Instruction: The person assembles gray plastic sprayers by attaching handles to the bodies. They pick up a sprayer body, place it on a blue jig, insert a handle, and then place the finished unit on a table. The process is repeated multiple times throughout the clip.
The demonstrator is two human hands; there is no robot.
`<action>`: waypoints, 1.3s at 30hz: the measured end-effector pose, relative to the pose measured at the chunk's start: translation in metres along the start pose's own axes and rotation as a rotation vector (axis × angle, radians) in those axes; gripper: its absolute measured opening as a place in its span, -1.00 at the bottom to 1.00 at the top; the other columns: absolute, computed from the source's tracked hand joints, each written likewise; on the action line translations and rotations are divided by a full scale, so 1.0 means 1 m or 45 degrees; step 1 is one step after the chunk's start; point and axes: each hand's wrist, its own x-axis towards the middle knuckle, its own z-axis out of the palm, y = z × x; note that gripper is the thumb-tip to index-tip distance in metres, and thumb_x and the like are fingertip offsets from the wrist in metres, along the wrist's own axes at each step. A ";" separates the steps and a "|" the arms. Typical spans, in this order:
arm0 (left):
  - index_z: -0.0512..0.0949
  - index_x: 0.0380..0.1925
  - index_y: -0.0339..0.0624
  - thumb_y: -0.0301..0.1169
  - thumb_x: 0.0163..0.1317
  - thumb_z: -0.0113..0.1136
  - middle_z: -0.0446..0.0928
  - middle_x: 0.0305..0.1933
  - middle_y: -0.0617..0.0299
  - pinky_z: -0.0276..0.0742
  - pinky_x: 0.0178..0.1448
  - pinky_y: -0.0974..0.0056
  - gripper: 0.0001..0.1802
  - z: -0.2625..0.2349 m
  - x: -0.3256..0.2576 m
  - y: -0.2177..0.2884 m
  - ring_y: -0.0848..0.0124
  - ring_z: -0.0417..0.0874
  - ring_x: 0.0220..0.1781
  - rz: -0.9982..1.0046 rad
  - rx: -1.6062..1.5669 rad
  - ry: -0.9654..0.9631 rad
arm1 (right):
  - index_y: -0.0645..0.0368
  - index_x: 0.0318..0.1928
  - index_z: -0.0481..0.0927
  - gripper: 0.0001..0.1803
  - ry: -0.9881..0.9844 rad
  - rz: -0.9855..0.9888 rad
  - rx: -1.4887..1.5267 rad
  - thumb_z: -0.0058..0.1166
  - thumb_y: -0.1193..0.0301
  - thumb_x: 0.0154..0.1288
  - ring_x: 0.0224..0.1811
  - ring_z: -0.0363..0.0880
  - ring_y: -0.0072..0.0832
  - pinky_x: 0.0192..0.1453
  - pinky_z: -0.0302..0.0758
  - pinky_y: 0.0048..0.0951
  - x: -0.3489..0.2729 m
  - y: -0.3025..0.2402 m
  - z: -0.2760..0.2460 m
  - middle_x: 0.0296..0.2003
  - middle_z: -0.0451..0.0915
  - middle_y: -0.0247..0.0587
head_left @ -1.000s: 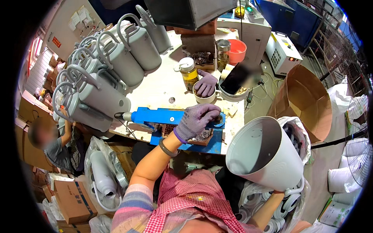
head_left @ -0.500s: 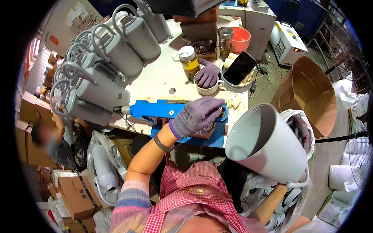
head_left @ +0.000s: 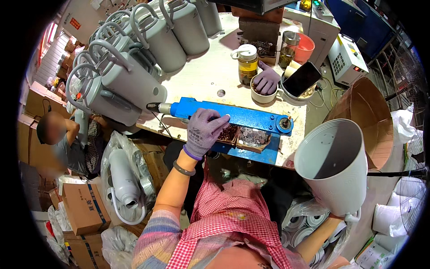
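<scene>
Over the parts tray (head_left: 244, 136), the left hand (head_left: 204, 130) has slid left, fingers curled.

Cluttered workbench (head_left: 201, 85) (cardboard boxes (head_left: 83, 208) below).

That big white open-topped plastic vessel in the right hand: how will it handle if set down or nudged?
The white tapered plastic vessel looks hollow and thin-walled, so it is probably light for its size and fairly stiff. The right hand grips it low, mouth tilted up. Its wide mouth and narrower base suggest it may tip if nudged high. Laid on its side it would likely roll in a curve.
</scene>
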 end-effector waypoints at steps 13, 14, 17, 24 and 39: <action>0.70 -0.19 -0.26 -0.49 0.22 0.35 0.72 -0.28 0.15 0.59 -0.19 0.41 -0.83 0.015 0.051 0.072 0.48 0.69 -0.31 -0.335 -0.933 -0.088 | 0.19 0.12 0.52 -0.52 0.024 -0.078 0.025 -0.17 0.10 0.44 0.07 0.57 -0.39 0.10 0.54 -0.35 -0.014 -0.011 -0.002 0.03 0.60 -0.23; 0.70 -0.18 -0.26 -0.50 0.21 0.36 0.72 -0.25 0.14 0.60 -0.16 0.39 -0.82 0.019 0.059 0.079 0.46 0.71 -0.28 -0.231 -0.916 -0.064 | 0.19 0.12 0.52 -0.52 0.027 -0.089 0.029 -0.17 0.10 0.43 0.06 0.57 -0.39 0.09 0.54 -0.35 -0.014 -0.011 -0.003 0.02 0.61 -0.23; 0.71 -0.16 -0.25 -0.50 0.17 0.38 0.73 -0.19 0.10 0.64 -0.09 0.36 -0.78 0.030 0.076 0.091 0.40 0.75 -0.20 -0.078 -0.955 -0.003 | 0.19 0.12 0.53 -0.52 0.032 -0.122 0.052 -0.17 0.10 0.43 0.06 0.58 -0.39 0.09 0.54 -0.35 -0.017 -0.013 -0.009 0.02 0.61 -0.23; 0.71 -0.15 -0.24 -0.48 0.15 0.40 0.72 -0.15 0.08 0.65 -0.04 0.34 -0.76 0.049 0.084 0.095 0.38 0.76 -0.17 -0.093 -0.966 -0.077 | 0.19 0.12 0.53 -0.51 0.016 -0.164 0.058 -0.18 0.10 0.43 0.04 0.59 -0.39 0.07 0.55 -0.36 -0.019 -0.019 -0.018 0.01 0.62 -0.22; 0.69 -0.13 -0.23 -0.46 0.14 0.40 0.63 0.00 0.11 0.56 0.16 0.29 -0.73 0.047 0.092 0.092 0.38 0.65 0.03 -0.266 -1.348 -0.347 | 0.20 0.11 0.54 -0.50 -0.265 0.159 -0.332 -0.20 0.10 0.43 0.01 0.61 -0.39 0.04 0.57 -0.38 0.018 -0.029 0.017 -0.02 0.63 -0.22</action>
